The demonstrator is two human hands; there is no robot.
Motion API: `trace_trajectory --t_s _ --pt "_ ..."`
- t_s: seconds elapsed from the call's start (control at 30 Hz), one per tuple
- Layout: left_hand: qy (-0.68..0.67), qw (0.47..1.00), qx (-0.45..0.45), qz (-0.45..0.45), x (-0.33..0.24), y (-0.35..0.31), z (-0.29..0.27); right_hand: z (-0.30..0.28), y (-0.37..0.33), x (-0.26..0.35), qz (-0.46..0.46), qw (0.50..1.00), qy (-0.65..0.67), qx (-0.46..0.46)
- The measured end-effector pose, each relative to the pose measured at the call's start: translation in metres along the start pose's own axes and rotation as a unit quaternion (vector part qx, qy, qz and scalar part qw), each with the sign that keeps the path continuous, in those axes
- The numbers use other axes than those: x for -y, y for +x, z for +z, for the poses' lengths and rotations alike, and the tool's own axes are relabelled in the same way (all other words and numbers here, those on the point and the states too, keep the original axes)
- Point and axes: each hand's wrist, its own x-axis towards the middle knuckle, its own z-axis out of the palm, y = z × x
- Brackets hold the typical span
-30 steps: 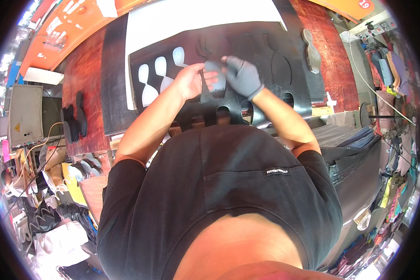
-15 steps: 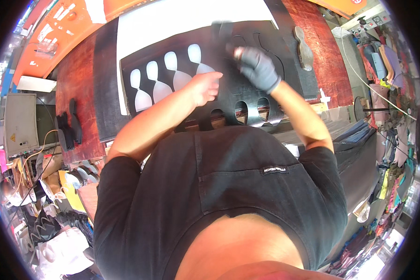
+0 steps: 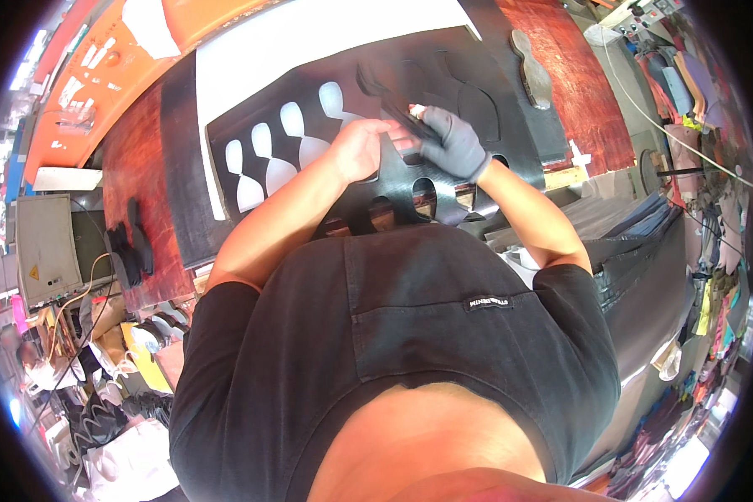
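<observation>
My right hand (image 3: 456, 149), in a grey glove, is closed on a dark sole-shaped piece (image 3: 393, 105) that looks like a cut shoe sole, slightly blurred. My bare left hand (image 3: 364, 149) is right beside it, its fingers stretched toward the piece's lower end; whether they touch it I cannot tell. Beneath both hands lies a black sheet (image 3: 343, 191) with several sole-shaped cut-outs. White shows through those at the left, and reddish board through the near ones. Curved outlines mark the sheet to the right of the gloved hand.
A grey sole-shaped block (image 3: 530, 71) lies on the red board (image 3: 586, 92) at the far right. More dark soles (image 3: 134, 243) rest at the left. An orange machine part (image 3: 88, 92) stands at the far left, near a grey metal box (image 3: 46, 251).
My right hand has come nearer to me with the dark sole, which was a blur before. My left hand's fingers now reach to its lower end. The view has shifted slightly.
</observation>
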Motion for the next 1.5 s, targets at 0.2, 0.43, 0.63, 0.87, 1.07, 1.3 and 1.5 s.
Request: trace_trajectory --t_s 0.2,0.43,0.63,0.87,1.07,1.3,1.5 --pt "0.171 0.971 -0.142 0.083 0.004 -0.02 0.0 -0.078 0.105 -0.025 0.298 0.934 0.162 -0.113" --pt "0.203 0.976 -0.075 0.01 0.036 -0.019 0.031 -0.106 0.086 -0.033 0.09 0.989 -0.018 -0.119" --pt "0.256 0.956 -0.094 -0.106 0.01 0.034 0.042 -0.05 -0.02 -0.035 -0.154 0.975 -0.158 0.013" --pt "0.218 0.969 -0.075 -0.091 0.002 0.056 0.049 -0.051 -0.033 -0.045 -0.064 0.997 -0.042 0.001" --pt "0.033 0.995 0.068 -0.065 0.01 0.057 0.044 -0.048 -0.032 -0.034 0.033 0.997 -0.056 -0.048" --pt "0.169 0.983 -0.064 0.032 0.006 0.034 0.056 -0.103 0.046 -0.067 0.191 0.973 0.023 -0.124" --pt "0.241 0.949 -0.027 0.2 0.021 0.018 0.074 -0.171 0.132 -0.066 0.013 0.947 0.197 -0.255"
